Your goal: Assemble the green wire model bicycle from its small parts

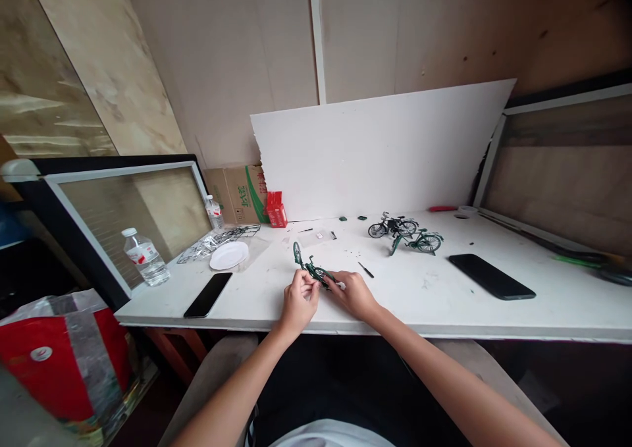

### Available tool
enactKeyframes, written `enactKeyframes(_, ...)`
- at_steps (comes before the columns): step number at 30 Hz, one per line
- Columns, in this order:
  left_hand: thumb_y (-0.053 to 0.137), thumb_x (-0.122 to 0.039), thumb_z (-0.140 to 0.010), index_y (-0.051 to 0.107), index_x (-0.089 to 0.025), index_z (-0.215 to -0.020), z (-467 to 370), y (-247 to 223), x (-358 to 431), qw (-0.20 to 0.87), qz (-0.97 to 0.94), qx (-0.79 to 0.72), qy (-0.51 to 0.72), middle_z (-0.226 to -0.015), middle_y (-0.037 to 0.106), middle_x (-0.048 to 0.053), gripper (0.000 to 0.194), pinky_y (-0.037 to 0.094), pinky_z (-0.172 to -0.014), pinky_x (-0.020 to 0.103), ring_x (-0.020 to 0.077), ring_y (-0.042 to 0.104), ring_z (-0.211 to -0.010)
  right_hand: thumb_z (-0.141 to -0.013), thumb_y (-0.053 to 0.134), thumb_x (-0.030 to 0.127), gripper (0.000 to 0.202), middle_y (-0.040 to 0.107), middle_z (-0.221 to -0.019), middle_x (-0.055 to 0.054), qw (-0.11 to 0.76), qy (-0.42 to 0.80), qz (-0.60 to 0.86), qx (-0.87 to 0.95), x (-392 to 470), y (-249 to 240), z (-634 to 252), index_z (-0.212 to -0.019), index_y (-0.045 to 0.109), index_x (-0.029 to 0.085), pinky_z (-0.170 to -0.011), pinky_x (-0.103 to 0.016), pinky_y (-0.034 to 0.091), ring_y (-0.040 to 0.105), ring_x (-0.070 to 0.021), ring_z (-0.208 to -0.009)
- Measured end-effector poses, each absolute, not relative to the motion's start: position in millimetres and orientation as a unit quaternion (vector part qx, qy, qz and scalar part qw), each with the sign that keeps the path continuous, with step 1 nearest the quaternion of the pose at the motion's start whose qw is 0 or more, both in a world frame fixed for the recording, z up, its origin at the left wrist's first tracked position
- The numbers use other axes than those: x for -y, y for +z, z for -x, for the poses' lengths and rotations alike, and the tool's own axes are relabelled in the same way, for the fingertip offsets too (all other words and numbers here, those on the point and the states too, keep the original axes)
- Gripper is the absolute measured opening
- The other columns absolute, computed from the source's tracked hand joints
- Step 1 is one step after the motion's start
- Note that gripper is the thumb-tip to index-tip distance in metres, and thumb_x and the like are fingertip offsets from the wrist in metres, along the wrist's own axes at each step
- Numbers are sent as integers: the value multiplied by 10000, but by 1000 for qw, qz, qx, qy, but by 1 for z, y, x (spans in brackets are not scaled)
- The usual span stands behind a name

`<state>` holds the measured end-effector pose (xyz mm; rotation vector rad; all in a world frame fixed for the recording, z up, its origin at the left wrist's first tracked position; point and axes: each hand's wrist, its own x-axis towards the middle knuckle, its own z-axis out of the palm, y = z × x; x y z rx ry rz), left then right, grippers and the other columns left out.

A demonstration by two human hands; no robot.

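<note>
Near the front edge of the white table (405,309), a green model bicycle (313,270) is tilted between my two hands. My left hand (299,299) is closed in a pinch at its near side, the fingertips partly hiding the frame. From the other side, my right hand (351,293) grips the rear part, fingers over the wheel. One wheel points up and away to the left. Just right of the hands lies a small black screwdriver (366,270). Farther back stand a black model bicycle (392,225) and another green model bicycle (419,241).
Black phones lie at left (208,295) and right (491,276). A white plate (229,256), water bottle (146,257) and black parts frame (237,234) are at left. A red box (276,209) stands before a carton (236,193). A white board (380,154) leans behind.
</note>
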<state>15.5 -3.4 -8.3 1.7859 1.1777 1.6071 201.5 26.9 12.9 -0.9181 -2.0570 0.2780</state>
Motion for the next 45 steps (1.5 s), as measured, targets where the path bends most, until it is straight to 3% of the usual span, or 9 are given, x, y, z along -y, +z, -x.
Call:
enactKeyframes(5, 662, -316, -970, 485, -234, -942, -16, -8, 3, 223, -656, -427, 581, -868, 682, 18, 197, 660, -772, 270, 181, 799, -844, -1081, 535, 394, 373, 793, -792, -53, 409, 127, 371, 824, -25, 14, -201, -857, 755, 193, -623, -272, 371, 589, -164, -600)
enactKeyframes(11, 739, -344, -914, 623, -201, -1052, -15, -6, -2, 266, -614, -444, 596, -887, 789, 84, 230, 667, -781, 312, 210, 807, -825, -1093, 508, 396, 412, 765, -731, -55, 422, 115, 369, 820, -28, 10, -199, -821, 732, 181, -620, -279, 362, 562, -163, -578)
enactKeyframes(15, 749, -393, -881, 758, -158, -929, -14, -7, -5, 263, -600, -470, 592, -909, 823, 136, 240, 675, -800, 361, 250, 813, -831, -1096, 511, 356, 356, 782, -803, -65, 431, 104, 361, 821, -29, 6, -198, -870, 731, 191, -651, -279, 384, 624, -178, -633)
enactKeyframes(18, 735, -411, -879, 804, -154, -942, -14, -7, -5, 278, -609, -467, 578, -956, 838, 143, 274, 675, -832, 384, 271, 821, -864, -1096, 516, 317, 305, 783, -837, -67, 427, 88, 356, 827, -30, 4, -197, -911, 729, 203, -690, -281, 412, 668, -192, -686)
enactKeyframes(26, 746, -392, -847, 795, -150, -933, -15, -7, -4, 295, -612, -453, 577, -939, 839, 136, 262, 669, -797, 353, 259, 816, -833, -1073, 564, 297, 214, 831, -966, -83, 420, 87, 378, 820, -30, 2, -196, -1038, 763, 226, -743, -290, 460, 751, -236, -800)
enactKeyframes(32, 720, -374, -868, 796, -154, -935, -14, -12, -7, 282, -620, -466, 564, -946, 838, 122, 242, 659, -797, 339, 244, 809, -833, -1096, 501, 275, 268, 795, -865, -73, 381, 84, 390, 834, -29, 4, -194, -944, 711, 205, -667, -280, 414, 696, -198, -688)
enactKeyframes(37, 750, -336, -824, 777, -163, -869, -14, -15, -10, 270, -608, -482, 570, -882, 827, 106, 180, 664, -782, 347, 239, 805, -793, -1083, 496, 226, 211, 795, -860, -85, 333, 15, 420, 844, -29, -4, -191, -1036, 697, 186, -667, -275, 403, 733, -206, -720)
enactKeyframes(45, 786, -361, -808, 813, -154, -870, -13, -9, -8, 293, -591, -490, 570, -908, 839, 140, 218, 685, -811, 404, 271, 821, -819, -1081, 511, 221, 193, 789, -840, -85, 337, 12, 435, 835, -27, 0, -193, -991, 678, 187, -634, -283, 355, 730, -204, -693)
